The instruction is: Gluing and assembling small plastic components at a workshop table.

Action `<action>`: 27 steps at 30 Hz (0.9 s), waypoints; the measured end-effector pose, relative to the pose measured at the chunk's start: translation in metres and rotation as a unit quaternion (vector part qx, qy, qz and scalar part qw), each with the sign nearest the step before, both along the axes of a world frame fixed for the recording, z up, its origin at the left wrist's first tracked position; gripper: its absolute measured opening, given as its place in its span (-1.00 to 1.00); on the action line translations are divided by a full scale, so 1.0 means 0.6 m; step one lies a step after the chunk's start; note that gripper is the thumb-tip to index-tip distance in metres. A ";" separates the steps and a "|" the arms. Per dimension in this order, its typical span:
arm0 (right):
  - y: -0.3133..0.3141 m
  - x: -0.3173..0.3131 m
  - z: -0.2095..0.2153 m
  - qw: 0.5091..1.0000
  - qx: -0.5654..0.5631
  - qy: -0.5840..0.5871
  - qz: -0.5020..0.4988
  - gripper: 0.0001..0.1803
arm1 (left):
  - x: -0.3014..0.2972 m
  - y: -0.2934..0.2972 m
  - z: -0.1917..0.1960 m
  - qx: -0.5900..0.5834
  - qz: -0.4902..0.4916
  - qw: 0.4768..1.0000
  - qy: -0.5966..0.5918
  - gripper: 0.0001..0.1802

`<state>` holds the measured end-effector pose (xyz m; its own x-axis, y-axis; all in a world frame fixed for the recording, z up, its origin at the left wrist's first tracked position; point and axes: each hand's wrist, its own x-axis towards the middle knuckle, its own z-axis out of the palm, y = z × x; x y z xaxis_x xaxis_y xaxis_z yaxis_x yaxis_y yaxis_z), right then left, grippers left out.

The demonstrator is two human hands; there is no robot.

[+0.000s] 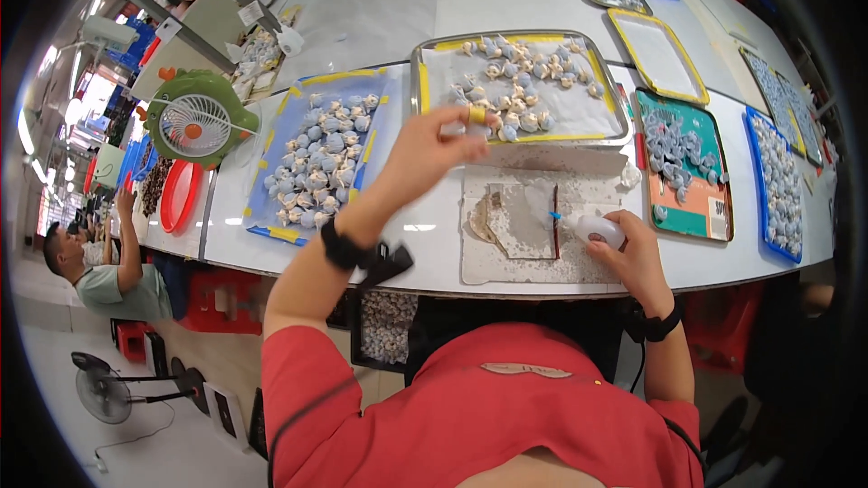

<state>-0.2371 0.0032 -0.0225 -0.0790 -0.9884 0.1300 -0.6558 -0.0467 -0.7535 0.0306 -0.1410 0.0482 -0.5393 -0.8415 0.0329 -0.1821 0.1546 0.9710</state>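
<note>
My left hand (438,146), with yellow tape round one finger, reaches over the near left edge of a metal tray (624,136). Its fingers are bent together; whether a small piece is between them I cannot make out. Lined with white paper, that tray holds many small grey-blue and cream figures (515,81). My right hand (637,258) is closed round a smooth, rounded white object (600,231), perhaps a small squeeze bottle. This sits at the right side of a stained, cream-coloured work board (484,267). A thin dark strip with a blue band (555,217) lies on the board.
Left stands a blue tray (262,203) of similar figures, beside a green fan (194,117) and red basin (181,203). A green tray (710,226) of grey pieces and a blue tray (787,253) are right. Another person (122,280) sits at far left.
</note>
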 end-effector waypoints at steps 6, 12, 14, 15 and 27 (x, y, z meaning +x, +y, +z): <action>0.021 0.006 0.001 0.978 0.049 -0.201 -0.033 -0.69 | -0.016 0.172 -0.069 0.267 -0.064 0.951 0.142 -0.60; 0.069 0.014 0.025 0.951 -0.016 -0.301 -0.066 -0.74 | -0.053 0.214 -0.109 0.322 -0.016 0.918 0.233 -0.61; 0.080 0.019 0.038 0.952 -0.043 -0.297 -0.065 -0.73 | -0.054 0.218 -0.108 0.321 -0.024 0.914 0.247 -0.61; 0.085 0.021 0.042 0.952 -0.039 -0.296 -0.066 -0.73 | -0.056 0.221 -0.107 0.324 -0.023 0.913 0.248 -0.61; 0.112 0.028 0.067 0.979 -0.127 -0.151 -0.049 -0.67 | -0.057 0.239 -0.105 0.309 -0.027 0.924 0.221 -0.61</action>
